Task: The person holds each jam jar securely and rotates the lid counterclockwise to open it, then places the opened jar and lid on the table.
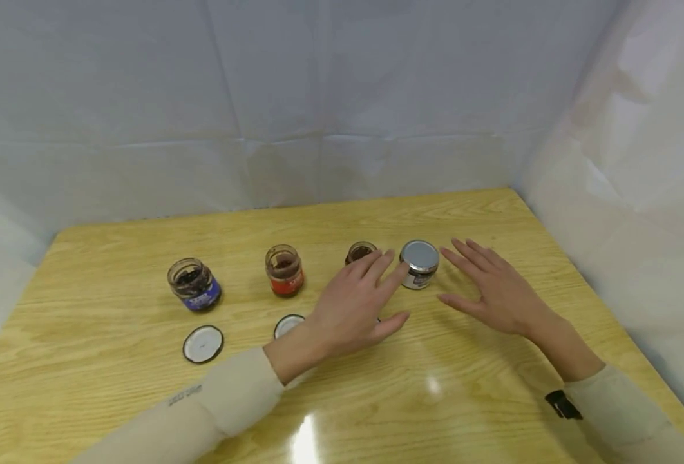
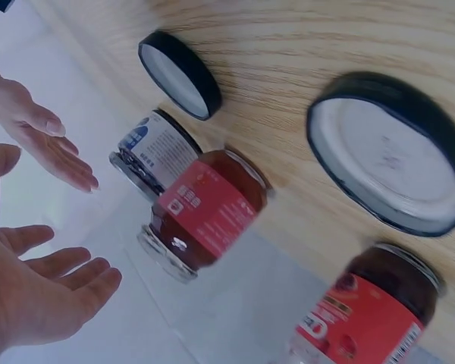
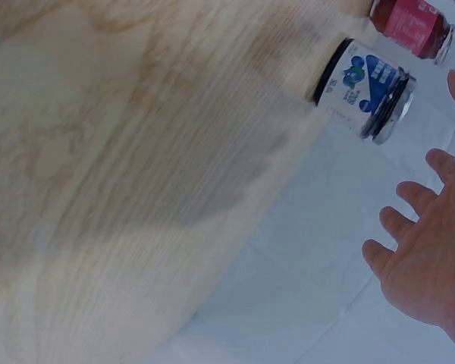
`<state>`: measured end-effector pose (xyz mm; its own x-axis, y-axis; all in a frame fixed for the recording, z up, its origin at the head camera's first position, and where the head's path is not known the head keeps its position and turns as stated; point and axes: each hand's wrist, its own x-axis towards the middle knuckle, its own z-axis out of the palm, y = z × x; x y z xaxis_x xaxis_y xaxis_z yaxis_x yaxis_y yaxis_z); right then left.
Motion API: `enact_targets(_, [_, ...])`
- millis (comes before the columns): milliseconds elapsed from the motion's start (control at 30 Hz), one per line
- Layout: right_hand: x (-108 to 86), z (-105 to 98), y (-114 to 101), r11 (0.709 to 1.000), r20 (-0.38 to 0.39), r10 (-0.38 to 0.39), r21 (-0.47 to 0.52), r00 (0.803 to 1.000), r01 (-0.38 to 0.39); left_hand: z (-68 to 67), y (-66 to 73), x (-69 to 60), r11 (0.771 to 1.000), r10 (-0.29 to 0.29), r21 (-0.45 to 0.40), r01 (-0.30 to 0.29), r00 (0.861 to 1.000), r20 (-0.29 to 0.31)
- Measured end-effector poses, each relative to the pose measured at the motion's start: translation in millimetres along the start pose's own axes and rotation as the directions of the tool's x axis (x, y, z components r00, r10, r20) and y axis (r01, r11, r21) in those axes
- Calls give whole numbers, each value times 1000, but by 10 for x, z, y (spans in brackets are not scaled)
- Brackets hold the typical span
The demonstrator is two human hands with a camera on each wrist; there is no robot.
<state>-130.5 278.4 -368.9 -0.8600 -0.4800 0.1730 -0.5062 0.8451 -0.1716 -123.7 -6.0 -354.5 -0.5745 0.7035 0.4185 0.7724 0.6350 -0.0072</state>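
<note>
A jar with a silver lid and a white and blue label (image 1: 418,264) stands upright at the right end of a row of jars. My left hand (image 1: 355,303) is stretched out to the left of this jar, its fingers spread and holding nothing. To the jar's right my right hand (image 1: 495,290) reaches in with spread fingers, likewise holding nothing; in the right wrist view a gap shows between it and the jar (image 3: 364,91). Partly behind my left hand stands an unlidded jar (image 1: 361,251), whose red label (image 2: 208,206) shows in the left wrist view.
Farther left are an unlidded red-label jar (image 1: 285,270) and an unlidded blue-label jar (image 1: 194,285). A lid (image 1: 203,344) lies inside-up before the blue one; another lid (image 1: 288,324) is partly covered by my left arm. A third lid (image 2: 180,74) lies near the front of the jars.
</note>
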Motion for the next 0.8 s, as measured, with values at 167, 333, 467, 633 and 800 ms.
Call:
enact_targets(167, [-39, 27, 69, 1000, 11, 13, 24, 1000, -13, 55, 48, 122, 999, -34, -32, 35, 999, 26])
enact_targets(333, [-54, 50, 127, 999, 21, 32, 34, 999, -33, 86, 103, 244, 995, -55, -81, 60, 997, 57])
enact_targets(467, [-60, 59, 161, 997, 25, 55, 51, 998, -56, 117, 152, 305, 984, -89, -140, 106, 988, 123])
enact_targets(633, [-76, 67, 176, 996, 35, 63, 67, 997, -65, 196, 184, 331, 964, -158, -182, 192, 969, 188])
enact_targets(800, [-93, 77, 176, 995, 43, 64, 70, 997, -67, 299, 201, 408, 924, -248, -234, 302, 941, 231])
